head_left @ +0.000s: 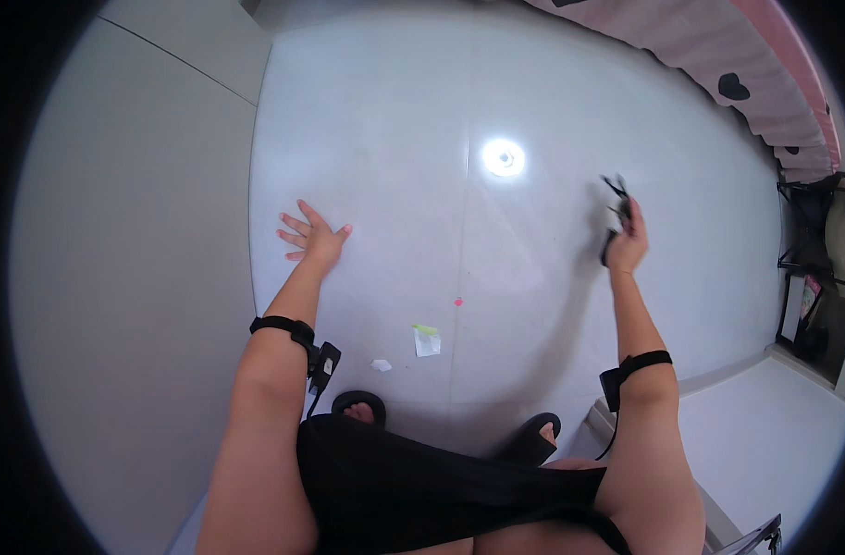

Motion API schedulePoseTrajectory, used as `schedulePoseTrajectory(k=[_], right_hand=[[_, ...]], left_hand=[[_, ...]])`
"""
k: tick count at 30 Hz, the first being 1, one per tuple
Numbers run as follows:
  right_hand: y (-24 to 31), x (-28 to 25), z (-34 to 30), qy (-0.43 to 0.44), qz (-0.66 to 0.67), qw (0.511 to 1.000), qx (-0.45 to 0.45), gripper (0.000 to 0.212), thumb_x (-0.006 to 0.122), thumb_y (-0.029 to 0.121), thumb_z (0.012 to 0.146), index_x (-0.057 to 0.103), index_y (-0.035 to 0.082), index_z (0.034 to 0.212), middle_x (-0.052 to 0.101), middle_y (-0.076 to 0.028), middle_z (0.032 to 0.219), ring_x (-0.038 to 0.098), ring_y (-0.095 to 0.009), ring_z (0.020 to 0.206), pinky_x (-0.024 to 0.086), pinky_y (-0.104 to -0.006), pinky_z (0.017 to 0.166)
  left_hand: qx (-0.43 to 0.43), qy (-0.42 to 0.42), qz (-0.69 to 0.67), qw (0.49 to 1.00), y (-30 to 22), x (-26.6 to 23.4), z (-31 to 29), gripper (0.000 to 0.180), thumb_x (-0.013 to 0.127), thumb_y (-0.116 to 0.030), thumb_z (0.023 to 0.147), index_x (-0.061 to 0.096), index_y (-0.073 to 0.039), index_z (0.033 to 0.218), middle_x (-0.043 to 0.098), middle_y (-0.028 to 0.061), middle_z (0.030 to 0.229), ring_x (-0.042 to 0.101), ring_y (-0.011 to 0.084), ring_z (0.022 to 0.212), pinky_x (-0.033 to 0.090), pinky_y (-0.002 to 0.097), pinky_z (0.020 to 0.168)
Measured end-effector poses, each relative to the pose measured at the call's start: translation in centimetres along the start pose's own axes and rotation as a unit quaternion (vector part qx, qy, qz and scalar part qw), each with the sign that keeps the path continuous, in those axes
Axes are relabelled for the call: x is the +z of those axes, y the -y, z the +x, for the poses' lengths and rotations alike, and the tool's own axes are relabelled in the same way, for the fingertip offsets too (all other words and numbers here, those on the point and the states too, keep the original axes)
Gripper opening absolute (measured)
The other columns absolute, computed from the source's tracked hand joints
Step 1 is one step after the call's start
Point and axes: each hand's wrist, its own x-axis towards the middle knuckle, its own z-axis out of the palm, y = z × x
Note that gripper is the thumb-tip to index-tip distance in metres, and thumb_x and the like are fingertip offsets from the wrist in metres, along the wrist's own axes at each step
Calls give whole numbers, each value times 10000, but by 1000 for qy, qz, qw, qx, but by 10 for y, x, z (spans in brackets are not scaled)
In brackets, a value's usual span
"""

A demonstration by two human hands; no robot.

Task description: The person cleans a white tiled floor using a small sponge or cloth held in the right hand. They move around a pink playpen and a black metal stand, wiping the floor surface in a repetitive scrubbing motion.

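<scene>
My left hand [318, 242] is over the pale floor at the left, its fingers spread and nothing in them. Further right, my right hand [629, 242] is closed around a dark, thin-pronged thing [617, 190]; its exact kind cannot be made out. Its prongs stick out past my fingers, away from me. Between my hands and closer to my feet lie a white paper scrap with a green strip [427, 342], a smaller white scrap [381, 365] and a tiny pink-red bit [458, 302].
A grey-white panel [135, 277] rises along the left. Pink cloth with black hearts [709, 69] hangs at the far right. Dark items stand on a shelf [815, 314] at the right edge. My feet wear black slippers [359, 407]. A bright light reflects off the floor.
</scene>
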Motion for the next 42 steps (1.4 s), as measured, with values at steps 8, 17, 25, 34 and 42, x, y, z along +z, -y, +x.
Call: schedulePoseTrajectory(k=[8,17,25,34,42], right_hand=[[-102,-6,-51,-12,-205,977,-51,406,400,-63,900,544,29,1268,543,-138,1323,461,-312,1276,357,-349,1076],[72,115,-202,376,-7,882,-283,427,525,54,825,569,76,1249,555,-87,1328,492,-261,1267,396,-394,1045],[120,134,-233,394,82,899,-172,350,571,-6,780,649,53,1117,639,-99,1168,592,-276,1087,464,-358,941],[-59,-11,-143,-40,-220,961,164,452,442,-97,839,555,13,1262,566,-144,1284,506,-256,1228,370,-332,1063],[-33,109,-210,65,-163,984,10,455,384,-58,873,503,13,1306,503,-166,1352,439,-331,1282,338,-402,1081]], left_hand=[[-1,-21,1,1000,7,1,0,1119,692,-409,837,-186,-164,1486,-289,245,1500,-224,487,1381,33,695,1061],[6,-108,-4,994,8,10,12,946,679,-347,855,17,-200,1514,-124,257,1537,-70,488,1409,140,691,1051],[218,-68,-73,971,-9,63,-21,683,644,-235,875,275,-211,1449,101,255,1522,116,471,1390,216,606,1066],[269,-8,-68,961,36,78,0,591,603,-143,881,345,-133,1413,154,253,1499,136,448,1383,208,539,1092],[270,-58,-34,961,78,75,6,606,584,-143,886,321,-131,1433,139,258,1507,142,463,1381,211,540,1098]])
